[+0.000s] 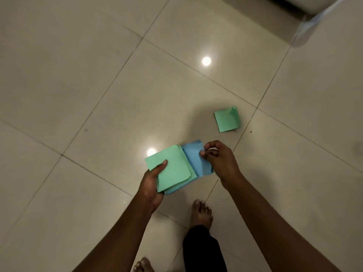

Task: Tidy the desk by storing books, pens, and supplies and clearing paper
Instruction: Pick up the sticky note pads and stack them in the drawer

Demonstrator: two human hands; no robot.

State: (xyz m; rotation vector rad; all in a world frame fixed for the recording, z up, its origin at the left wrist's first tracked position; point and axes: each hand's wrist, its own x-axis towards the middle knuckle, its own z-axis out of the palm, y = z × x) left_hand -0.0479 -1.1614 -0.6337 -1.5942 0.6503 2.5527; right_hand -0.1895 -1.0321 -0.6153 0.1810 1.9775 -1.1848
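Stack of green paper (pixel 172 169), near-square, far edge tilted left, clamped under left hand (pixel 151 185) thumb; right hand (pixel 220 160) fingers (pixel 203 153) pinch blue sheet (pixel 193 156); folded green sheet (pixel 226 119) on floor (pixel 98 95).

One head cam, wide-angle, pitched steeply down at the tiled floor (pixel 78 75), near vertical. Landmark: loose green sheet (pixel 226 119), right of frame centre. Forearms (pixel 275 222) enter from the bottom edge, below it, close to lens. Bare foot (pixel 202 213) sits below the sheet, near the frame's bottom edge.
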